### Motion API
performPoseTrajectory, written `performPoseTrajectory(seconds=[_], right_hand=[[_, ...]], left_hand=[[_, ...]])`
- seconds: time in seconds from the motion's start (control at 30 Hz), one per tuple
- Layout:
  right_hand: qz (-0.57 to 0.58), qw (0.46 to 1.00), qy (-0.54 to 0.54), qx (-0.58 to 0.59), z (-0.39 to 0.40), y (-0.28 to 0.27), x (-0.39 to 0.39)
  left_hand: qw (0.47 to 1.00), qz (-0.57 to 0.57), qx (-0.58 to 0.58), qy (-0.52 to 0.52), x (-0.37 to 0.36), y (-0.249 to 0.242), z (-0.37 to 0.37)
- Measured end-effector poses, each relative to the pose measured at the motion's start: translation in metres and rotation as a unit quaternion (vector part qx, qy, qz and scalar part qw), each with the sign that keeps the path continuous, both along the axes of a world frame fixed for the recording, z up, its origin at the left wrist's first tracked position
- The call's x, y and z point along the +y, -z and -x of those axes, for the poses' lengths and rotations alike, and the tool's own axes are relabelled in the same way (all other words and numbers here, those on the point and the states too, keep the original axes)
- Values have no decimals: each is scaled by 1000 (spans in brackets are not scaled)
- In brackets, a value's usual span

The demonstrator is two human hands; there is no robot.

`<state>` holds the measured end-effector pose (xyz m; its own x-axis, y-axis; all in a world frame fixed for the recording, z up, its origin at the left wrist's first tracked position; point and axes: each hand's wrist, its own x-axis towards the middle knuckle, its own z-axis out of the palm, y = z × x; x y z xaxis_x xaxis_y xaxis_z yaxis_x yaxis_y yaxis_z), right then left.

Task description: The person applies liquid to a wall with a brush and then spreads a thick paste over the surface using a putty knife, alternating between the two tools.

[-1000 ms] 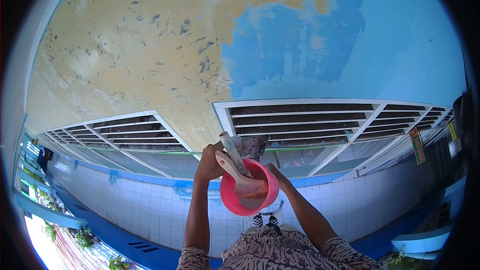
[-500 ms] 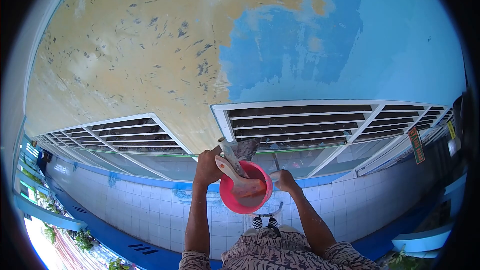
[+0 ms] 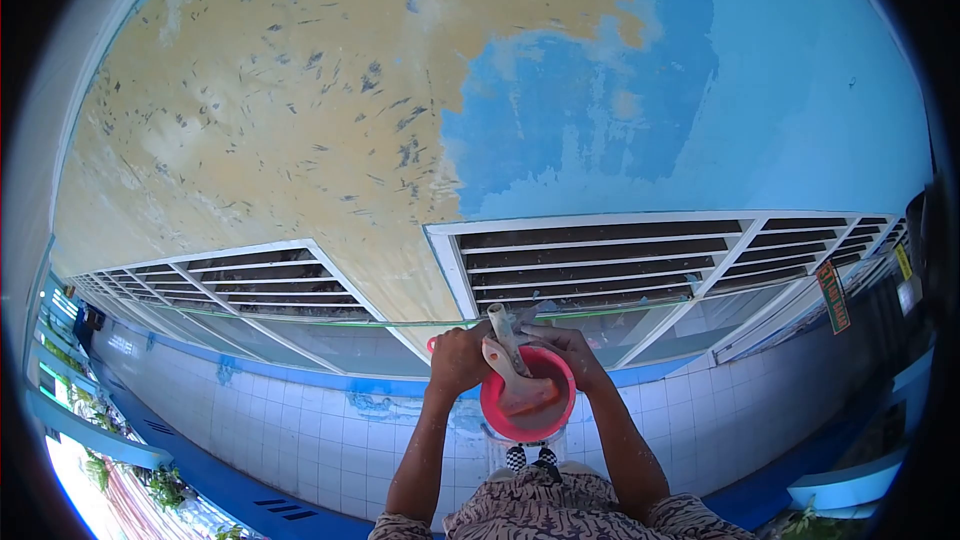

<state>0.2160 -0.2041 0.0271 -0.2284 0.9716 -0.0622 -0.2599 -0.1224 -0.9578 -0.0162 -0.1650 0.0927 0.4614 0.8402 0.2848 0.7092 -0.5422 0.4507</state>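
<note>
My left hand is closed at the left rim of a red bucket; a small red end, perhaps of a handle, pokes out beyond it. Inside the bucket, a wide brush with a pale wooden handle rests in murky greyish liquid. A whitish tube leans up out of it beside the brush. My right hand is closed over the far right rim, on a thin scraper that its fingers mostly hide. Greyish, blurred blades meet between the two hands.
Ahead stands a wall, bare tan at left and blue at right. Below it run louvred windows with white frames. A sign hangs at right. White floor tiles and checkered shoes show below.
The bucket and my left hand have shifted right and slightly down. My right hand has moved up to the far rim, close to my left hand, and its tool now shows less.
</note>
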Motion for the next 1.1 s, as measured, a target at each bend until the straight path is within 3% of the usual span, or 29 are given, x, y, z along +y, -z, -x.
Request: performPoseTrajectory(seconds=[0.07, 0.27, 0.33, 0.47, 0.53, 0.57, 0.63, 0.67, 0.77, 0.83, 0.87, 0.93, 1.1], right_hand=[[51, 998, -12, 16, -3, 3, -1], [-33, 999, 37, -11, -3, 6, -5], [75, 995, 43, 53, -8, -3, -10], [151, 982, 64, 95, -5, -18, -7], [230, 966, 113, -22, -5, -19, -2], [229, 967, 112, -22, -6, -10, 3], [191, 960, 112, -171, -8, 11, 12], [189, 961, 112, -171, -10, 16, 11], [193, 961, 107, -166, -12, 25, 6], [212, 966, 140, -42, -16, 51, 9], [210, 967, 136, -44, -16, 56, 8], [222, 950, 217, 43, -14, 47, 3], [164, 936, 311, 18, -57, 63, -9]], left_hand=[[1000, 6, 6, -2, -5, 4, -5], [999, 29, 28, -16, -13, 34, -20], [999, 30, 25, -6, -16, 36, -23], [998, 59, 35, 10, -23, 35, -31], [996, 71, 44, 21, -27, 41, -34], [996, 70, 44, 20, -30, 44, -36], [995, 89, 40, 16, -34, 46, -40], [995, 94, 39, 20, -34, 51, -40], [993, 106, 48, 25, -38, 53, -39], [993, 109, 35, 18, -39, 62, -39], [994, 102, 31, 22, -40, 65, -38], [995, 93, 24, 23, -42, 64, -37], [985, 164, 49, -34, -49, 83, -20]])
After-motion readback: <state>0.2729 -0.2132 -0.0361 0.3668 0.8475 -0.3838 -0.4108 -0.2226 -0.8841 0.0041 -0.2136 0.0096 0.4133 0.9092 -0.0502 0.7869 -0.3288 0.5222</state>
